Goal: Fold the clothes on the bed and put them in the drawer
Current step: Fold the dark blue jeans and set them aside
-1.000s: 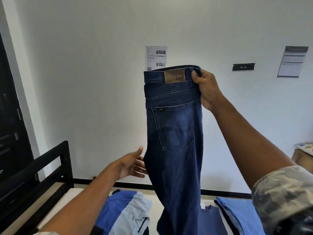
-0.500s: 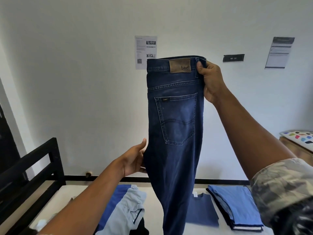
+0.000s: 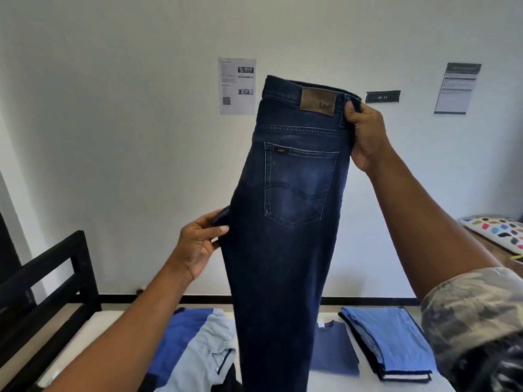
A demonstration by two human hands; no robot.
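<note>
1. Left hand (image 3: pixel 198 247) isn't hovering flat next to the jeans (image 3: pixel 283 236) anymore. Thumb and fingers now pinch the denim's left edge, a bit below back-pocket level.
2. Jeans are up in the air over the bed (image 3: pixel 87 332), folded leg on leg. The back pocket and leather patch face the camera, and the legs hang down out of view.
3. Right hand (image 3: pixel 368 137) grips the right end of the waistband, thumb on the near side. The fingers are hidden behind the denim.
4. On the bed below, a crumpled blue-and-grey heap (image 3: pixel 198 349) lies toward the left edge. A navy tee (image 3: pixel 334 349) lies flat just right of the hanging legs. Next to it is a neat stack (image 3: pixel 396 343), light blue on top, toward the right edge.
5. Black frame (image 3: pixel 86 267) stands at the bed's left edge.
6. Further out, a spotty pillow (image 3: pixel 498 230) sits off to the right. On the white wall there's a printed sheet (image 3: pixel 237 86) left of the waistband, plus a black label (image 3: pixel 382 97) and a notice (image 3: pixel 457 87) right of it.
</note>
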